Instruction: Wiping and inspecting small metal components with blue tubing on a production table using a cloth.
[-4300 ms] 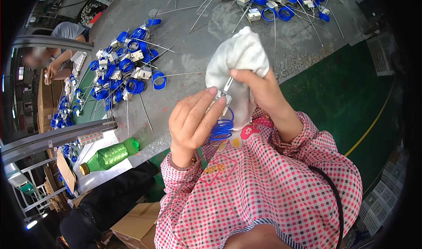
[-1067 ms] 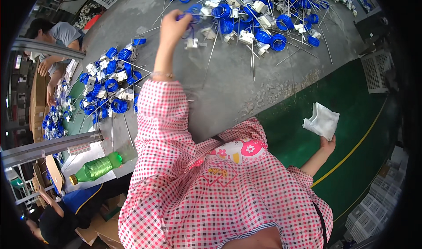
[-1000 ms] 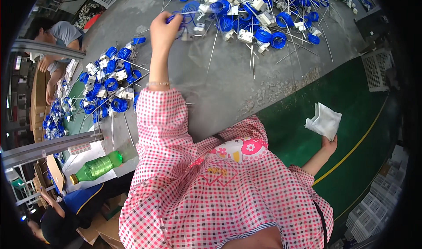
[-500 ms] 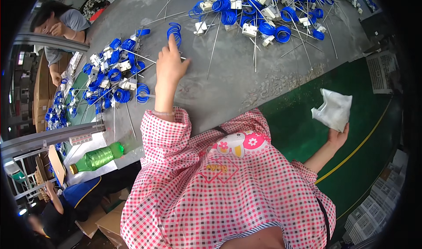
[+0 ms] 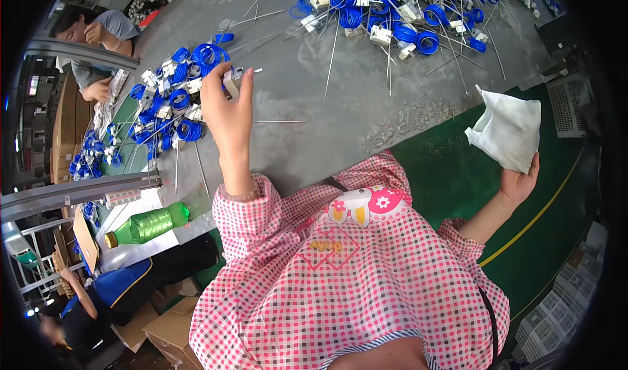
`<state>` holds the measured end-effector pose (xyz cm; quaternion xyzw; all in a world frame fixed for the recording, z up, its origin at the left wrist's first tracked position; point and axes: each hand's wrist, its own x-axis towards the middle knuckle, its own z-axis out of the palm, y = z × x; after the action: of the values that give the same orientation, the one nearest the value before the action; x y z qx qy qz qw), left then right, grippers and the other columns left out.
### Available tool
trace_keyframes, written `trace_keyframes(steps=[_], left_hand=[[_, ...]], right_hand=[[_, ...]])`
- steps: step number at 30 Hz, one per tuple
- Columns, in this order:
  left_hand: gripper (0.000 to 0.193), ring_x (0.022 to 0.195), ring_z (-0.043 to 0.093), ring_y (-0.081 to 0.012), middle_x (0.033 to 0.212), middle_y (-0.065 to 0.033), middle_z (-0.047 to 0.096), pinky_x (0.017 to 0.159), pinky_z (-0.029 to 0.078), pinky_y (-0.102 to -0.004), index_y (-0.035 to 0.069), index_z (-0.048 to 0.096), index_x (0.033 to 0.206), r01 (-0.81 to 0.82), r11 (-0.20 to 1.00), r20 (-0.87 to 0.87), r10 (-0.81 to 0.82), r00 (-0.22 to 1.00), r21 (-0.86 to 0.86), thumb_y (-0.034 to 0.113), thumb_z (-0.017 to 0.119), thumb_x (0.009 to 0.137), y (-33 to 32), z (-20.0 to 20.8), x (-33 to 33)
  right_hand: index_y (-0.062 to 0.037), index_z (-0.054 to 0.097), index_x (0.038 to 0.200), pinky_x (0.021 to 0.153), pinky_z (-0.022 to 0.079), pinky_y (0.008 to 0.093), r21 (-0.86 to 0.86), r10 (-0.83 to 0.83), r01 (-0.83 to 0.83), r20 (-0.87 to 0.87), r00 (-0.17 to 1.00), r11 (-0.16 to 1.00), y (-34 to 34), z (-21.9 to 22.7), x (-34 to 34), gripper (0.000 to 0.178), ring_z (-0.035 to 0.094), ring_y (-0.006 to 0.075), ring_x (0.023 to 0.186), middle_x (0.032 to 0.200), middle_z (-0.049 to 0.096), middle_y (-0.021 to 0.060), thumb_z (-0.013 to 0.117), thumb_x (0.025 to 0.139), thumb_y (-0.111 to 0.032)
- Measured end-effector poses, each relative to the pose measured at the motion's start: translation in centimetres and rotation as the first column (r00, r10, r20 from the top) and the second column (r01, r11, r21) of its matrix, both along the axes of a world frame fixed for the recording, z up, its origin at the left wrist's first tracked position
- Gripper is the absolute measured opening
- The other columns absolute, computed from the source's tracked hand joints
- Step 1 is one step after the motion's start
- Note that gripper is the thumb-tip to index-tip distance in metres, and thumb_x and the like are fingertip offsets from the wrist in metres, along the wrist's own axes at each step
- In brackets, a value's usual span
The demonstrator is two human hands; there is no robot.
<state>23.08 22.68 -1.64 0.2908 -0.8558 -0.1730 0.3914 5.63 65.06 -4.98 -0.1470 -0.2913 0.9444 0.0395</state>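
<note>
My left hand is at the right edge of the left-hand pile, its thumb and fingers closed around a white block. A loose coil of blue wire sits just past those fingertips, seemingly joined to the block; the hand partly hides the join. Around it lies a pile of blue wire coils with white blocks and thin metal rods. Off the table's right side, my right hand grips a crumpled white cloth-like piece by its lower corner, holding it up above the green floor.
A larger heap of similar coiled parts covers the grey table's far side. Small debris is scattered by its right edge. A green bottle lies at the left. Two other people work on the left; a crate stands at right.
My left hand has moved left from the single coil on the open table to the pile, and its fingers have closed on a block. The right hand has shifted slightly right with the white piece.
</note>
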Motion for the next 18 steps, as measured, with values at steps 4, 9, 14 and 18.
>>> trace_keyframes(steps=[4, 9, 14, 18], left_hand=[[0.024, 0.085, 0.054, -0.0193, 0.097, -0.0118, 0.054, 0.067, 0.044, -0.0264, 0.0, 0.05, 0.098, 0.321, 0.904, -0.442, -0.174, 0.88, 0.284, 0.012, 0.056, 0.079, 2.2, -0.2, 1.6], [0.039, 0.097, 0.051, -0.0226, 0.12, -0.0244, 0.037, 0.07, 0.048, -0.0277, 0.004, 0.037, 0.112, 0.887, 0.308, -0.935, 0.025, 0.354, 0.344, 0.01, 0.055, 0.079, 4.7, 2.3, 2.9], [0.054, 0.098, 0.05, -0.0245, 0.119, -0.0206, 0.038, 0.08, 0.046, -0.0358, 0.006, 0.034, 0.117, 0.861, 0.374, -0.897, -0.142, 0.419, 0.344, 0.008, 0.063, 0.072, 7.6, 2.5, 3.6], [0.058, 0.099, 0.049, -0.0243, 0.111, -0.0104, 0.045, 0.084, 0.043, -0.035, 0.003, 0.033, 0.118, 0.866, 0.329, -0.92, 0.021, 0.392, 0.376, 0.008, 0.065, 0.07, 9.2, 2.1, 3.2]], right_hand=[[0.002, 0.038, 0.118, 0.101, 0.017, 0.0463, -0.012, 0.002, -0.002, -0.01, 1.0, 1.0, -2.2, 1.0, 1.2, 0.036, 0.03, 0.0286, 0.119, 0.126, 0.037, 0.0152, 0.036, 0.087, -0.017], [0.0002, 0.036, 0.12, 0.099, 0.022, 0.0447, -0.185, 0.472, -0.568, -0.388, 0.792, 0.802, -6.6, 1.3, 2.9, 0.038, 0.033, 0.0272, 0.117, 0.125, 0.038, 0.0132, 0.038, 0.087, -0.018], [0.0012, 0.035, 0.12, 0.096, 0.028, 0.0402, 0.048, 0.452, -0.449, -0.118, 0.884, 0.892, -16.8, 4.9, 9.1, 0.039, 0.039, 0.0255, 0.113, 0.122, 0.04, 0.0136, 0.039, 0.087, -0.021], [0.0007, 0.034, 0.12, 0.092, 0.033, 0.0364, 0.063, 0.574, -0.57, -0.097, 0.813, 0.819, -20.1, 4.5, 12.8, 0.039, 0.044, 0.0232, 0.108, 0.118, 0.043, 0.0112, 0.041, 0.086, -0.018]])
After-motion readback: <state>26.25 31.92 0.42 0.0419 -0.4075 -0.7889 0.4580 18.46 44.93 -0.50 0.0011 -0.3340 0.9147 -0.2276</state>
